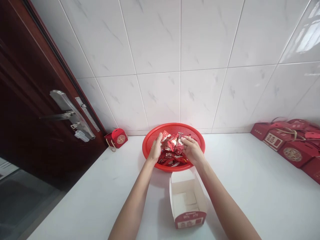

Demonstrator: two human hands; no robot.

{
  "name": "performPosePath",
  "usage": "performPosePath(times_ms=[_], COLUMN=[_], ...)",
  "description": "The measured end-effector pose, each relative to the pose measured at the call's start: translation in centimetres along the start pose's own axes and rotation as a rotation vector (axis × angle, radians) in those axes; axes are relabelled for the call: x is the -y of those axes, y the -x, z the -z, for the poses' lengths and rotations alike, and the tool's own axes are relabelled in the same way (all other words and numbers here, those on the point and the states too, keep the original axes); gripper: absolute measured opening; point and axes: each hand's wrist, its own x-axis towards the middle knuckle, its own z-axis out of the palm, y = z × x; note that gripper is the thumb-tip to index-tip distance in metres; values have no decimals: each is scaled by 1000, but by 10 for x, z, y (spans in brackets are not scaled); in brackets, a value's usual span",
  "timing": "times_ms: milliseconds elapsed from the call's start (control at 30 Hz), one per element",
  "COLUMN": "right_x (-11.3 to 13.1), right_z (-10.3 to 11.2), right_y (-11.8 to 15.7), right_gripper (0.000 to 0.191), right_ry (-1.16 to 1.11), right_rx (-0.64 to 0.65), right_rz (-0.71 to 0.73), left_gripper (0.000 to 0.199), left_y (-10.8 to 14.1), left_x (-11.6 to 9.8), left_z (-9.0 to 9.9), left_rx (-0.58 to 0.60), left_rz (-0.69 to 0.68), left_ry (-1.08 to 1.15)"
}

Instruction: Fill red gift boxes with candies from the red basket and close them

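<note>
A red plastic basket (146,143) with perforated sides holds a pile of red wrapped candies (168,156). Both of my hands reach into it. My left hand (156,149) curls around the left side of several raised candies (166,136), its fingers partly hidden. From the right, my right hand (193,150) closes its thumb and fingers on a dark red wrapped candy (179,142). Between my forearms stands an open paper box (190,220), white inside with a red printed front. Its visible inside holds no candy.
At the back left stands a small red gift box (118,138) with a rope handle. Several more red gift boxes (291,151) are grouped at the right. A tiled wall (160,96) rises behind the white table (120,183). A dark red door (32,100) with a metal handle is at left.
</note>
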Motion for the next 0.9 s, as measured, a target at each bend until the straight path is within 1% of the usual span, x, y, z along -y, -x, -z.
performPosePath(times_ms=[167, 267, 333, 433, 500, 600, 667, 733, 800, 900], right_x=[-2, -6, -6, -3, 0, 3, 2, 1, 0, 0], right_z=[0, -1, -2, -3, -4, -5, -5, -4, -1, 7], right_y=[0, -2, -2, -1, 1, 4, 4, 3, 0, -6], right_gripper=[36, 35, 35, 35, 35, 33, 31, 29, 28, 24], right_ry=[-35, -48, -57, -60, -56, -42, -40, -60, -96, -167], right_rx=[-51, -66, -49, 21, 87, 182, 203, 173, 114, 29], right_rz=[22, 43, 42, 13, -17, -73, -92, -74, -33, 26], left_gripper=[50, 46, 44, 44, 48, 62, 71, 72, 71, 76], left_y=[7, 10, 10, 10, 10, 11, 11, 10, 6, -2], left_x=[-3, -6, -7, -8, -8, -6, -5, -5, -7, -12], left_z=[-1, -2, -3, -5, -6, -7, -6, -4, 2, 18], left_rx=[191, 263, 309, 352, 358, 376, 391, 373, 317, 155], left_rz=[-59, -67, -64, -58, -59, -33, -10, -41, -99, -153], left_ry=[-98, -122, -127, -131, -133, -157, -187, -221, -244, -231])
